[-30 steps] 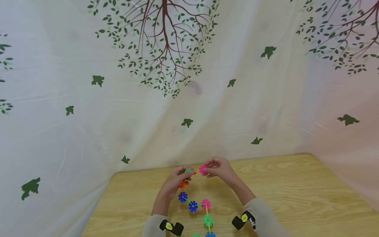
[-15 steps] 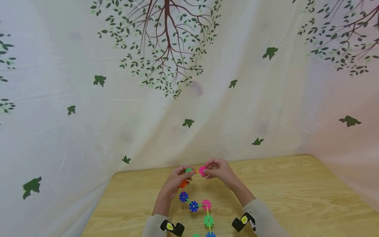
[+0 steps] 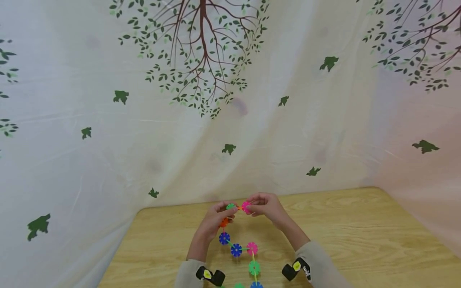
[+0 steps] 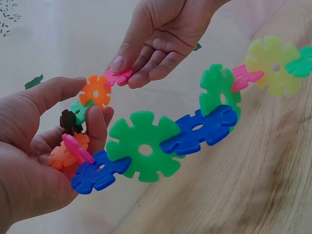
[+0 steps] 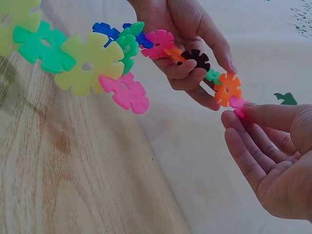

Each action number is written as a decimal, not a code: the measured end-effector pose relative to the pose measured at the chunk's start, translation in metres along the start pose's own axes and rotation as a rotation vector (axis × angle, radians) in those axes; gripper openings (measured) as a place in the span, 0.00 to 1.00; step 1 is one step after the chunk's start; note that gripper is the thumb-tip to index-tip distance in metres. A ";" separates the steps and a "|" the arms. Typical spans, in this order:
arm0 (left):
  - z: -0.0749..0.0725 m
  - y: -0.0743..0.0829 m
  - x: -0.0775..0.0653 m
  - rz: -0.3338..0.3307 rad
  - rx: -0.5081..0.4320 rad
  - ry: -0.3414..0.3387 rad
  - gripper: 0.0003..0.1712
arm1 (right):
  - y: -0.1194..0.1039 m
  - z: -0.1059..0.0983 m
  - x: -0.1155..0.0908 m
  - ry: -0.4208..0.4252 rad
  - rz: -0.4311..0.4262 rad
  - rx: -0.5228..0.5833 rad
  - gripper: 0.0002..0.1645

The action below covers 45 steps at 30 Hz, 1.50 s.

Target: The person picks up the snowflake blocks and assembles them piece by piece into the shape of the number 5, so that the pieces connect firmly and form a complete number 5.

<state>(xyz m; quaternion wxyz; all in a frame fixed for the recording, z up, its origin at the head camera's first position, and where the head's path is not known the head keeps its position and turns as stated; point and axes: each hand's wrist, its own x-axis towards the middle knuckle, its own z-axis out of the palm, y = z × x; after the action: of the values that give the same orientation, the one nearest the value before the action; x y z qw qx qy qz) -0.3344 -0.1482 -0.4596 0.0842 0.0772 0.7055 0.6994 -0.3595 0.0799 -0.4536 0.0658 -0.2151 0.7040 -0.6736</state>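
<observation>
A chain of notched plastic snowflake discs hangs from my left hand [image 3: 212, 218]. Its fingers curl around the end of the chain, and the thumb and a finger hold the orange disc [image 4: 95, 91]. Behind that one come a green disc [image 4: 80, 112], a black disc [image 5: 196, 59] and another orange disc, partly hidden by the fingers. Thumb and fingertips of my right hand [image 3: 266, 206] pinch a pink disc [image 4: 118, 77] whose edge meets the orange disc; how deep the slots overlap is unclear. Blue discs [image 3: 236, 250] and a larger green disc [image 4: 144, 146] follow along the chain.
The chain runs down toward the near edge of the head view, with pink [image 3: 252, 248] and green [image 3: 254, 267] discs above the wooden table [image 3: 342, 224]. A pale curtain [image 3: 187, 160] with printed leaves stands behind the table's far edge.
Half a second ago a small gap showed between the pink disc and the orange disc; now they meet. Both hands have otherwise barely moved.
</observation>
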 end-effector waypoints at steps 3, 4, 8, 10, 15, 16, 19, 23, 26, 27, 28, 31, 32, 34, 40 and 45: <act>0.001 0.000 0.000 0.009 -0.012 0.004 0.21 | -0.001 -0.001 -0.001 -0.004 0.009 -0.010 0.19; 0.001 0.000 -0.001 0.011 -0.016 0.005 0.20 | -0.002 -0.001 -0.001 -0.005 0.015 -0.010 0.19; 0.003 0.002 -0.002 0.017 -0.006 0.013 0.21 | -0.004 -0.004 -0.001 -0.020 0.035 -0.008 0.19; 0.004 0.003 -0.003 0.014 -0.004 0.012 0.21 | -0.004 -0.005 -0.001 -0.030 0.044 -0.013 0.18; 0.005 0.005 -0.004 0.014 -0.033 -0.007 0.19 | -0.006 -0.010 0.000 -0.076 0.051 -0.034 0.17; 0.006 0.006 -0.005 0.014 -0.039 -0.010 0.19 | -0.006 -0.012 0.000 -0.086 0.051 -0.036 0.17; 0.008 0.007 -0.005 0.017 -0.052 -0.014 0.19 | -0.008 -0.016 0.001 -0.109 0.046 -0.039 0.16; 0.011 0.007 -0.004 0.042 -0.041 -0.013 0.21 | -0.011 -0.021 0.001 -0.122 0.028 -0.058 0.16; 0.014 0.006 -0.003 0.060 -0.026 0.000 0.22 | -0.013 -0.023 0.000 -0.130 0.017 -0.069 0.15; 0.014 0.005 -0.003 0.063 -0.022 0.006 0.22 | -0.013 -0.024 -0.001 -0.133 0.014 -0.070 0.15; 0.015 0.005 -0.003 0.067 -0.020 0.012 0.22 | -0.013 -0.024 -0.001 -0.136 0.013 -0.069 0.15; 0.017 0.004 -0.003 0.081 -0.025 0.022 0.22 | -0.013 -0.026 -0.003 -0.145 -0.003 -0.066 0.15; 0.018 0.004 -0.003 0.084 -0.026 0.023 0.22 | -0.013 -0.026 -0.003 -0.146 -0.008 -0.065 0.15; 0.019 0.005 -0.004 0.090 -0.026 0.022 0.23 | -0.012 -0.027 -0.003 -0.147 -0.019 -0.063 0.15; 0.020 0.007 -0.005 0.089 -0.013 0.017 0.24 | -0.010 -0.028 -0.004 -0.141 -0.038 -0.063 0.14; 0.021 0.004 -0.006 0.087 -0.017 0.025 0.23 | -0.013 -0.026 -0.007 -0.137 -0.053 -0.092 0.14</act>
<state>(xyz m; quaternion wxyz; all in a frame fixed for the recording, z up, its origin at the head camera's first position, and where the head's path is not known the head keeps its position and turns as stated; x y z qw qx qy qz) -0.3241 -0.1288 -0.4557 0.0456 0.0984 0.6966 0.7092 -0.3606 0.1061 -0.4404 0.0860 -0.2820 0.7221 -0.6258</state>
